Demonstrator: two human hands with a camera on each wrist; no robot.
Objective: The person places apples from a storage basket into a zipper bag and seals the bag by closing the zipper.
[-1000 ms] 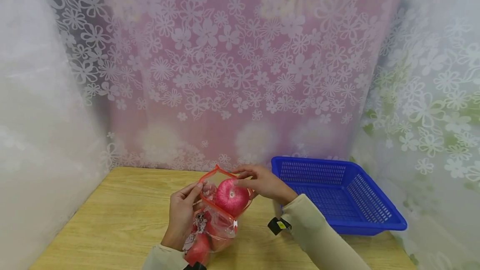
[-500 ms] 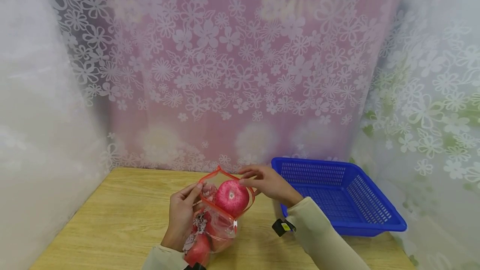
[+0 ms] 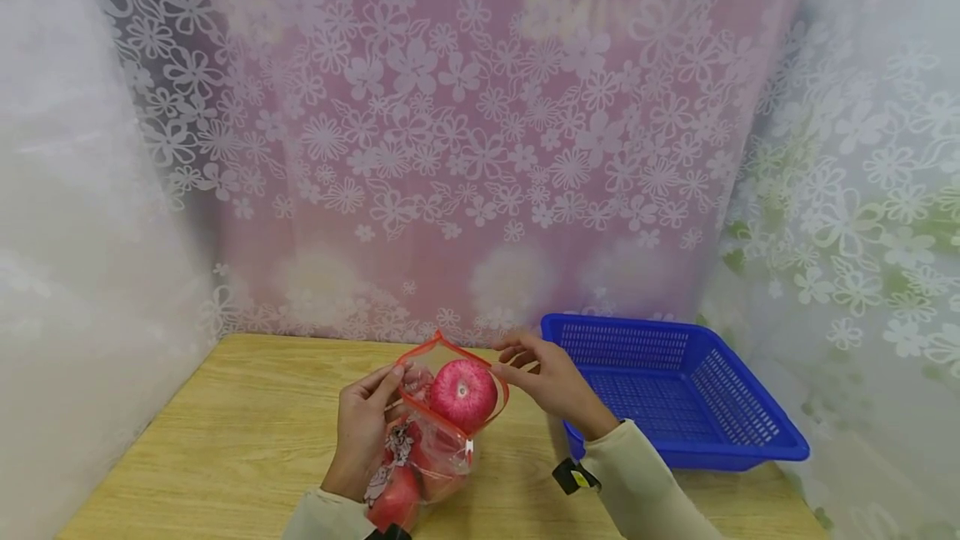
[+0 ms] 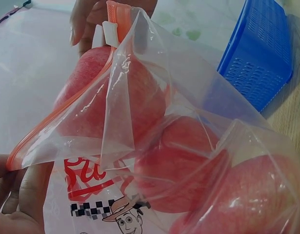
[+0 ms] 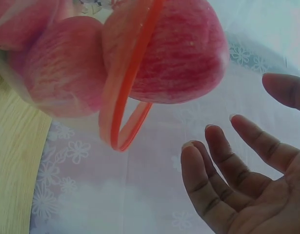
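My left hand [image 3: 362,427] pinches the orange-red zip edge of a clear zip bag [image 3: 444,450] between thumb and fingers. In the bag's wide mouth sits a red apple [image 3: 463,395], its top bulging past the rim. More apples [image 4: 178,163] lie lower inside, seen through the printed plastic in the left wrist view. A white slider [image 4: 110,34] sits at one end of the zip. Beside the bag's right rim is my right hand [image 3: 551,377], fingers spread and loosely bent. The right wrist view shows a gap between its fingers [image 5: 196,170] and the apple.
A blue perforated plastic basket [image 3: 690,447] stands on the right of the wooden table [image 3: 247,432], just past the right forearm. Behind the table hangs a pink curtain [image 3: 480,148] with white flowers; pale sheets flank both sides.
My right hand has let go of the apple and drawn back to the right, away from the bag's mouth. The left hand and bag have stayed nearly still.
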